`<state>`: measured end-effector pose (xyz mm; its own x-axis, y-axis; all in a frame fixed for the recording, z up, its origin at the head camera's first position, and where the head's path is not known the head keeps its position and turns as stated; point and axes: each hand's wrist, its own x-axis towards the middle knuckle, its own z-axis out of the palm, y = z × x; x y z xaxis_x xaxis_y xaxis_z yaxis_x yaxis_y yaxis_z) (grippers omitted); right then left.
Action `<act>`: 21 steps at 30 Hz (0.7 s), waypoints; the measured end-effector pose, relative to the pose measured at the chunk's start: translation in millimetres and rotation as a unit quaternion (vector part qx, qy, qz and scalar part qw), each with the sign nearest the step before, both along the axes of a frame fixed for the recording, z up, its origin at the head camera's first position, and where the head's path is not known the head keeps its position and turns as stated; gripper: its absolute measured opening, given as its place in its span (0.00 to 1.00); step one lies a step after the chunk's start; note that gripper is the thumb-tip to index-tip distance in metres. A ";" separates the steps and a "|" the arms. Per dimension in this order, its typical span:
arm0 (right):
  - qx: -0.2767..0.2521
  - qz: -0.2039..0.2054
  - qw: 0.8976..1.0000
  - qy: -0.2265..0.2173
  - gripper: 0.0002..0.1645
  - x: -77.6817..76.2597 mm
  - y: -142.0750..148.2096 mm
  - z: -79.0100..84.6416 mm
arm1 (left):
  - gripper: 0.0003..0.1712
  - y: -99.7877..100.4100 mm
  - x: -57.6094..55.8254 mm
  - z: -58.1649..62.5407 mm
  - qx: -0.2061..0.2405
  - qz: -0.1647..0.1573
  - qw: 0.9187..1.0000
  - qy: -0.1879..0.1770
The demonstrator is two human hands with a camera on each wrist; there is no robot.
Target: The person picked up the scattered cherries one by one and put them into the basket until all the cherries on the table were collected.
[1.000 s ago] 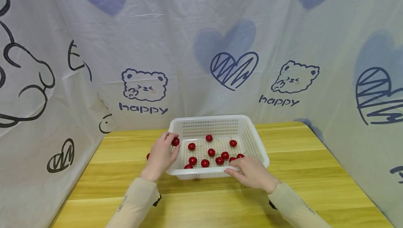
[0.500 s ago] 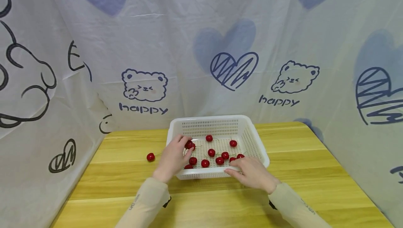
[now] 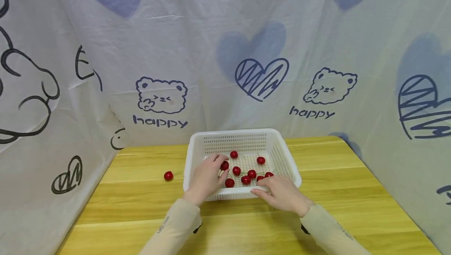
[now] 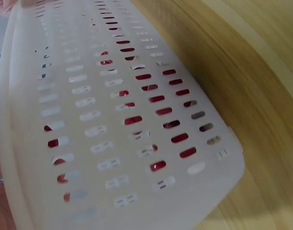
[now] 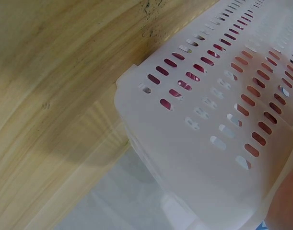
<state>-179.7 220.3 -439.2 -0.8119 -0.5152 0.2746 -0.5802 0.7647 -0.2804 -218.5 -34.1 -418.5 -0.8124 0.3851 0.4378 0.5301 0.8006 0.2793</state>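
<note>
A white perforated plastic basket (image 3: 243, 191) stands on the wooden table, with several red cherries on its floor, such as one cherry (image 3: 260, 160) toward the back right. Reaching in over the front left, my left hand (image 3: 206, 176) holds a cherry (image 3: 224, 165) between thumb and fingers, low inside the basket. My right hand (image 3: 283, 194) grips the front rim near the right corner, fingers inside and thumb outside. In the right wrist view those fingers (image 5: 251, 100) show through the slots of the basket wall. The left wrist view shows mostly the basket's slotted outer side (image 4: 103, 139), red cherries behind it.
One loose cherry (image 3: 168, 175) with a stem lies on the table (image 3: 134, 196) left of the basket. Behind the table and along both sides hangs a white cloth (image 3: 211, 102) printed with hearts and bears.
My left hand has moved right, further into the basket, carrying its cherry from the left rim. The loose cherry on the table has come into full view. My right hand has stayed still.
</note>
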 end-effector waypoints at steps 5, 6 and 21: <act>0.001 -0.001 1.000 -0.004 0.24 0.4 -0.2 1.0 | 0.19 5.3 -0.9 -3.1 -0.002 0.002 1.000 -0.009; 0.001 0.000 1.000 -0.005 0.24 0.4 -0.1 1.0 | 0.19 5.9 -1.5 -4.2 -0.002 0.003 1.000 -0.010; -0.005 0.006 1.000 -0.009 0.24 -0.2 0.5 -1.0 | 0.19 11.8 -7.8 -4.2 -0.018 0.007 0.999 -0.046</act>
